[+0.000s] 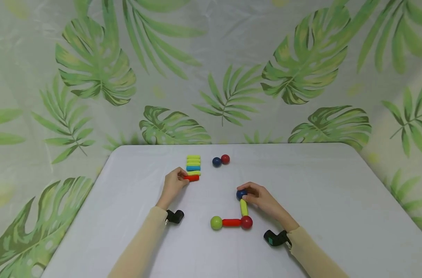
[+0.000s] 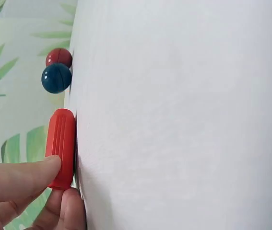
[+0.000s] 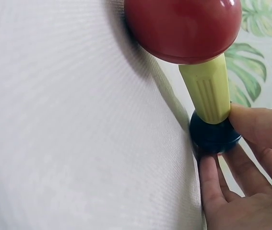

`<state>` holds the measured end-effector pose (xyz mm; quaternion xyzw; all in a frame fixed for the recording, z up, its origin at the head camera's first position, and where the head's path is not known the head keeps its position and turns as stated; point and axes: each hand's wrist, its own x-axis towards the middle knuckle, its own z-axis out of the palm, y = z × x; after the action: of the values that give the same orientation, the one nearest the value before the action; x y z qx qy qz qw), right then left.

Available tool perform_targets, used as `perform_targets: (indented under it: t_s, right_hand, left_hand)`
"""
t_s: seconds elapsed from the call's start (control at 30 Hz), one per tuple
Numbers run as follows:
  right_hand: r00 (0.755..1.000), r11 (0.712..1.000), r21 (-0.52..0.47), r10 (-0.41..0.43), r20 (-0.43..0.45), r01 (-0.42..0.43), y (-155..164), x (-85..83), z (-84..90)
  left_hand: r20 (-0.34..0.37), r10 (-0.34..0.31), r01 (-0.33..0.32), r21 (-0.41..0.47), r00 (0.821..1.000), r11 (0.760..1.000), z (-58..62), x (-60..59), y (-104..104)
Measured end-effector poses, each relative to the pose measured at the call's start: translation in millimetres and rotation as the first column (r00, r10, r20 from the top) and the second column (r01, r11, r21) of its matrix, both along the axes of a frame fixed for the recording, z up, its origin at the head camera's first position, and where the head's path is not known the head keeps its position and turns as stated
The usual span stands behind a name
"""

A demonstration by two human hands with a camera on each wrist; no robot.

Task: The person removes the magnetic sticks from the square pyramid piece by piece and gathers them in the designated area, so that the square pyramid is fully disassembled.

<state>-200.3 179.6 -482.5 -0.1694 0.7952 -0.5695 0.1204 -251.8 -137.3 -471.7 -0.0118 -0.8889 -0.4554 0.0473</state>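
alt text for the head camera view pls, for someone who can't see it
Two hands work with magnetic rods and balls on a white table: the right hand holds a blue ball at the top of a yellow rod in an L-shaped chain, while the left hand pinches a red rod at a stack of rods. Two loose balls lie behind, before a leaf-print backdrop.

On the table (image 1: 336, 193), a stack of rods (image 1: 193, 165) lay at the back left, with two balls (image 1: 220, 160) touching just to its right. Nearer the front sat a joined L-shape (image 1: 233, 221): one rod lying sideways between two balls, another running back from the right ball.
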Motion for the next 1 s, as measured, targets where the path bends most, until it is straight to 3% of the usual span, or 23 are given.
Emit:
perform_targets:
  t_s: [0.17,0.27,0.4,0.47,0.5,0.53,0.57,0.63,0.67,0.7,0.73,0.77,0.83,0.93,1.0]
  right_hand:
    - [1.0,1.0,-0.002,-0.005,0.004,0.005,-1,-1.3,-0.4]
    - [1.0,1.0,-0.002,-0.005,0.003,0.005,-1,-1.6,-0.6]
    - [1.0,1.0,-0.003,-0.006,0.004,0.006,-1,-1.5,-1.0]
    - [1.0,1.0,-0.001,-0.007,0.006,0.007,0,-1.1,-0.9]
    - [1.0,1.0,0.002,-0.01,0.007,0.01,0,-0.8,-0.7]
    - [1.0,1.0,0.005,-0.012,0.007,0.012,0,-0.5,-0.4]
    - [1.0,1.0,0.008,-0.013,0.007,0.013,1,-0.3,-0.2]
    - [1.0,1.0,0.007,-0.013,0.006,0.013,1,-0.2,0.4]
    - [1.0,1.0,0.006,-0.013,0.004,0.013,1,-0.4,0.5]
    - [1.0,1.0,0.004,-0.013,0.002,0.013,1,-0.7,0.6]
    - [1.0,1.0,0.001,-0.011,0.0,0.011,1,-1.2,0.6]
    - [1.0,1.0,-0.001,-0.011,-0.001,0.011,1,-1.7,0.5]
    - [1.0,1.0,-0.001,-0.01,0.0,0.01,1,-2.4,0.3]
    - [1.0,1.0,0.013,-0.009,-0.004,0.009,0,-2.0,0.5]
    - [1.0,1.0,0.02,-0.009,-0.008,0.009,0,-1.3,0.6]
  left_hand:
    - [-0.02,-0.022,0.021,-0.057,1.0,0.998,2.2,-10.6,-2]
    - [-0.02,-0.028,0.027,-0.081,0.999,0.996,3.3,-11.1,-3]
    - [-0.028,-0.067,0.064,-0.108,0.997,0.992,6.2,1.0,-3]
    - [-0.025,-0.18,0.177,-0.088,0.983,0.98,8.8,13.9,1]
    - [-0.013,-0.269,0.267,-0.072,0.963,0.961,10.0,21.4,4]
    - [0.004,-0.371,0.371,-0.057,0.928,0.927,10.7,29.4,9]
    - [0.033,-0.477,0.478,-0.039,0.878,0.877,11.3,37.6,14]
    - [0.098,-0.658,0.663,-0.027,0.747,0.748,12.2,53.1,25]
    - [0.127,-0.714,0.724,-0.048,0.688,0.688,12.0,59.3,31]
    - [0.149,-0.75,0.763,-0.078,0.645,0.641,11.6,64.6,37]
    - [0.166,-0.768,0.785,-0.114,0.619,0.608,11.1,68.7,42]
    - [0.178,-0.777,0.797,-0.148,0.604,0.586,10.9,71.7,47]
    - [0.182,-0.779,0.797,-0.218,0.6,0.563,10.0,74.9,53]
    - [0.175,-0.778,0.789,-0.274,0.603,0.55,9.4,75.5,58]
    - [0.161,-0.779,0.787,-0.263,0.606,0.558,8.0,73.8,57]
